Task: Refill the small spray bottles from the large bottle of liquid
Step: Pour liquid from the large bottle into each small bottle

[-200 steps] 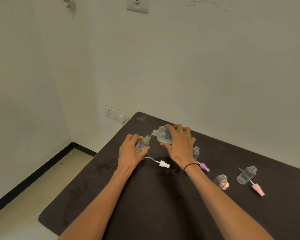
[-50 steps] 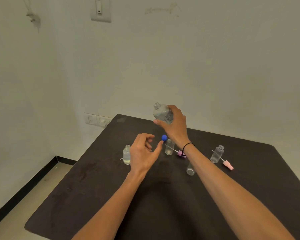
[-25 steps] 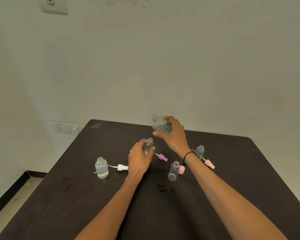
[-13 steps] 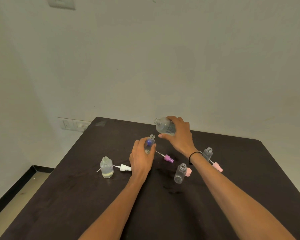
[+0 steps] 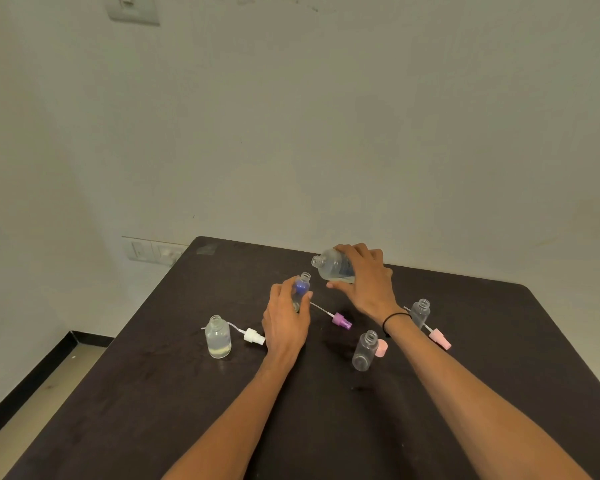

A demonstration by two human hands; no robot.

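I see a dark counter [image 5: 326, 427] with little bottles on it. My right hand [image 5: 368, 282] is curled round the big bottle [image 5: 333, 266] and holds it up off the counter, far in the middle. The big bottle is tipped over to the left, and its open mouth points left, above and just right of a small bottle's top. There is some clear liquid low inside it.

My left hand [image 5: 284, 323] wraps its fingers round a small bottle [image 5: 301, 289] that stands up with its top open. Something blue shows through this bottle (I cannot tell what it is).

Just right of that bottle lies a purple spray top [image 5: 342, 321] with a thin white tube. On the left stands a filled small bottle [image 5: 218, 337], open, with clear liquid in it. A white spray top [image 5: 253, 336] lies beside it, near my left hand.

Near my right arm stands an empty small bottle [image 5: 364, 351], and a pink cap [image 5: 381, 348] lies touching it or just behind it. Farther right, another empty bottle [image 5: 420, 312] stands past my wrist, with a pink spray top [image 5: 440, 339] lying close by.

I wear a black band [image 5: 395, 318] on my right wrist.
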